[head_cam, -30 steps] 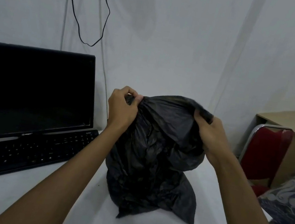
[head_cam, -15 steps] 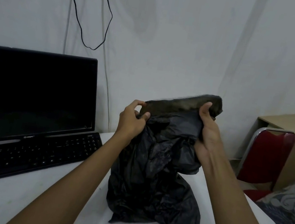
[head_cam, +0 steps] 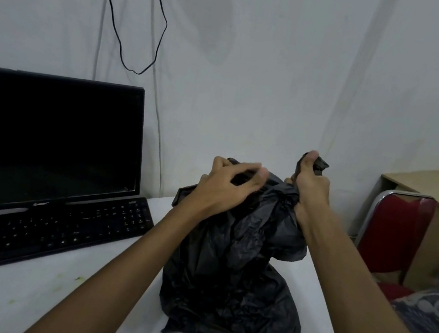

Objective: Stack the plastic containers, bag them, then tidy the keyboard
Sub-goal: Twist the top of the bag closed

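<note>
I see the black plastic bag (head_cam: 235, 270) standing crumpled on the white table (head_cam: 15, 303), right between my two forearms, with its bunched top held up at the level of both hands. Its lower part spreads out on the tabletop toward me, and a flap of it reaches the near edge of the table on the right. Whatever is inside is hidden by the dark plastic, so I cannot tell what it holds.

My left hand (head_cam: 226, 188) sits on the upper left of the bag, back of the hand toward the camera, fingers curled down and gathering a fold of plastic against the thumb. My right hand (head_cam: 310, 190) is closed in a fist around a twisted neck of the bag on the upper right, thumb pointing up, and a short tuft of black plastic sticks out above the fist. The two hands are near each other but apart, with creased plastic between them.

The black keyboard (head_cam: 36, 228) lies to the left of the bag on the same table, apart from both hands, just in front of the dark monitor (head_cam: 45, 143). A red chair (head_cam: 393, 233) stands off to the right, beside a wooden desk (head_cam: 433, 199).
</note>
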`<action>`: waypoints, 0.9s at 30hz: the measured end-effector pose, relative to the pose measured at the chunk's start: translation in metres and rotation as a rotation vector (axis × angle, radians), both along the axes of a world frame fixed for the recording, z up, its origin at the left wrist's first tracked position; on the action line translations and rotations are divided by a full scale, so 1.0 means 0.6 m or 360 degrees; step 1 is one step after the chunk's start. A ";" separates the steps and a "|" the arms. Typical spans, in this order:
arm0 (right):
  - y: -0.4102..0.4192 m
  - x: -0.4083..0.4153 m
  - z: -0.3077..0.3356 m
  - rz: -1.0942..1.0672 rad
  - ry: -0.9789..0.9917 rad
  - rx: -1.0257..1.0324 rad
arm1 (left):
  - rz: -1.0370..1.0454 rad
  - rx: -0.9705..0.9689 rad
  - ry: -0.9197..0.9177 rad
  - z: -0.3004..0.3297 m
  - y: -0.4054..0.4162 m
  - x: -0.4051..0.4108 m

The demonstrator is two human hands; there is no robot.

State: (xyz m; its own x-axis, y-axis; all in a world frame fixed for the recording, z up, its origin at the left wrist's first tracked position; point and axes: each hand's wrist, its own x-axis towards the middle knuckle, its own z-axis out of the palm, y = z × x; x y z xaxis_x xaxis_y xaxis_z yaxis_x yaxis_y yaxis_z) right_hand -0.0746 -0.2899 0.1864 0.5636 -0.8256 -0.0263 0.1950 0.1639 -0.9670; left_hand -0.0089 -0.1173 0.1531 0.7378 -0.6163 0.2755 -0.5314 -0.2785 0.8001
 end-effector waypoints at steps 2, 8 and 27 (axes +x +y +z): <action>0.004 0.002 0.004 0.0152 0.0024 0.0010 | -0.0020 0.0198 -0.0145 0.000 -0.009 -0.013; 0.026 -0.018 0.022 0.0558 -0.0016 -0.0017 | 0.0202 0.0369 -0.0542 -0.036 -0.038 -0.011; 0.025 -0.060 -0.083 0.0569 0.0220 -0.0768 | 0.0232 0.0281 -0.0359 -0.051 -0.050 0.007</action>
